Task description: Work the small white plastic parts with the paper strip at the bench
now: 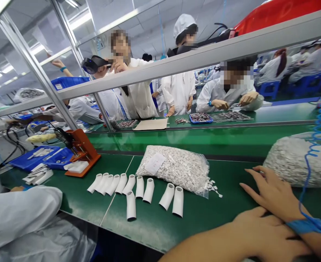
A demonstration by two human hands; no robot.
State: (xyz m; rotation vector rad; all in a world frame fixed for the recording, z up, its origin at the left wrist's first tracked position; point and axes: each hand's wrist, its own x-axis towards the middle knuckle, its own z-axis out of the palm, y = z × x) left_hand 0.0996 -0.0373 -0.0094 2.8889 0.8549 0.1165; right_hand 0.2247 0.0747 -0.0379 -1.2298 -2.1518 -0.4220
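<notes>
My right hand (272, 191) reaches in from the right above the green bench, its fingers apart and nothing in them. A blue wrist strap (302, 226) with a coiled cord circles that wrist. My left hand (269, 231) crosses from below and lies against my right wrist; its fingertips are mostly hidden. Just beyond the right fingers sits a clear bag of small white parts (299, 160). Another bag of white parts (173, 167), labelled, lies at mid-bench with some pieces spilled from its open end. Several white curved tubes (178, 202) stand in front of it.
An orange hand press (82, 154) stands on the left beside blue trays (35, 157). A metal rail (204, 56) spans above the bench (204, 225). A white-sleeved person (21, 218) sits close on my left; co-workers (228, 91) are across the green belt (231, 140).
</notes>
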